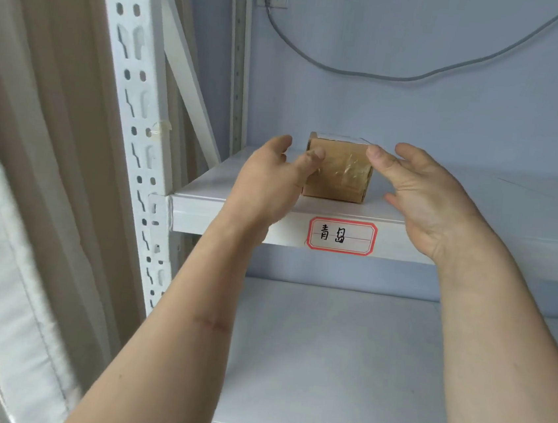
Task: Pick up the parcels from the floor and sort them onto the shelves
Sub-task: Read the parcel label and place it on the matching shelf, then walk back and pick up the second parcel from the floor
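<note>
On the upper shelf (441,225) sits a taped parcel (338,171), flanked by the left hand (267,182) and right hand (427,199), fingers spread wide.

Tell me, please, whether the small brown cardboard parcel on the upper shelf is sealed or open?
Sealed: the small brown cardboard parcel has clear glossy tape across its front, and no flap stands up.

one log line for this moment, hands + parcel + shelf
parcel: resting on labelled shelf | left hand: open, thumb by parcel front | right hand: open beside it | lower shelf: no parcels seen
</note>
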